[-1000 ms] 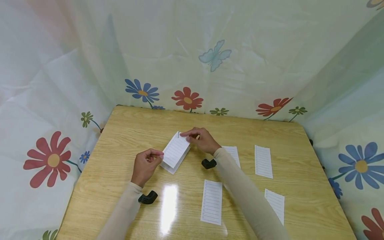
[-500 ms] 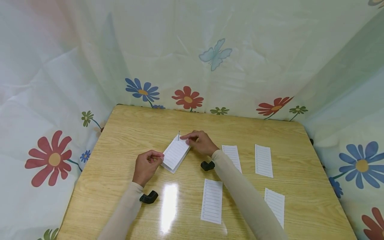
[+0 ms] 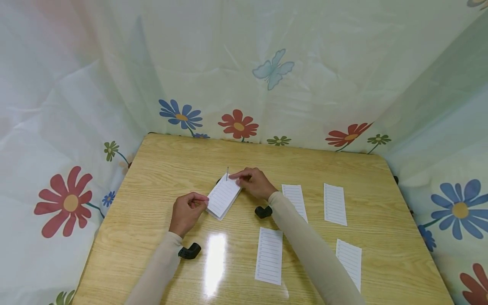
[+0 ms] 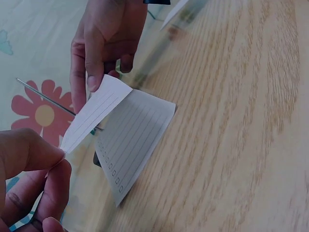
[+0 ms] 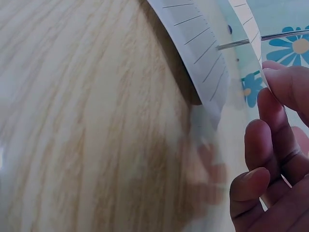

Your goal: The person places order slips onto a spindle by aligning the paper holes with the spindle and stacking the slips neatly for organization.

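Note:
My left hand [image 3: 186,213] pinches the near left corner of a white lined paper slip [image 3: 223,197] between thumb and fingertips. At the slip's far right end, my right hand [image 3: 256,183] pinches another corner. A thin metal paper spike [image 4: 46,96] pokes up through this slip near its far edge. Below it lies a second lined slip [image 4: 137,130] with checkboxes, with the spike's shaft meeting it too. In the right wrist view a gap separates the upper slip [image 5: 248,24] from the lower one. Part of the spike's dark base [image 4: 96,159] peeks out beside the lower slip.
Several other lined slips lie flat on the wooden table [image 3: 152,169]: one at front centre [image 3: 269,255], one [image 3: 294,200] beside the right forearm, one at the right [image 3: 335,204], one partly behind the sleeve [image 3: 350,260]. A flowered curtain [image 3: 213,63] surrounds the table.
The upper slip has come down along the spike, so more of the spike stands above it. Both hands keep their pinch; the right hand has dropped slightly. The dark base now shows at the left.

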{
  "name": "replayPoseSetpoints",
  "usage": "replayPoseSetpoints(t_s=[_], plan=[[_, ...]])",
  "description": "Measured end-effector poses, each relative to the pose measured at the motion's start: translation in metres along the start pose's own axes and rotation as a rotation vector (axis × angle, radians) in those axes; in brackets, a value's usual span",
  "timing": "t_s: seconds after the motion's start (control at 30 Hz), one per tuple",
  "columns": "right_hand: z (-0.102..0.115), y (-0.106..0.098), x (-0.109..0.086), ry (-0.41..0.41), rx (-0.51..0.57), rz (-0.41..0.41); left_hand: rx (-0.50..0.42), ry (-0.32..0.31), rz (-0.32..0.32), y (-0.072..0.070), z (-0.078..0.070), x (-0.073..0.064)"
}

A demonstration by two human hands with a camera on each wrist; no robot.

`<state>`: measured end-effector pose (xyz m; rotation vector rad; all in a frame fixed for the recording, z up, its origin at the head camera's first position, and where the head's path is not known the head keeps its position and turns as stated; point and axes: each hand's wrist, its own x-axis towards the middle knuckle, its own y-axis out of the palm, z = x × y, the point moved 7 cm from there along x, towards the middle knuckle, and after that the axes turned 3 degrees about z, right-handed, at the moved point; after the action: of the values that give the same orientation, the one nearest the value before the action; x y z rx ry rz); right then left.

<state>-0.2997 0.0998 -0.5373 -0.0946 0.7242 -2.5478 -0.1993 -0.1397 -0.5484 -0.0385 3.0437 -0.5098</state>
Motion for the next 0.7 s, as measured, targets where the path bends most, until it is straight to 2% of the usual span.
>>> replayPoseSetpoints(t_s=[0.7], plan=[[-0.01, 0.007, 0.0, 0.027, -0.07, -0.022, 0.123, -0.048, 0.007, 0.006, 0.007, 0.001]])
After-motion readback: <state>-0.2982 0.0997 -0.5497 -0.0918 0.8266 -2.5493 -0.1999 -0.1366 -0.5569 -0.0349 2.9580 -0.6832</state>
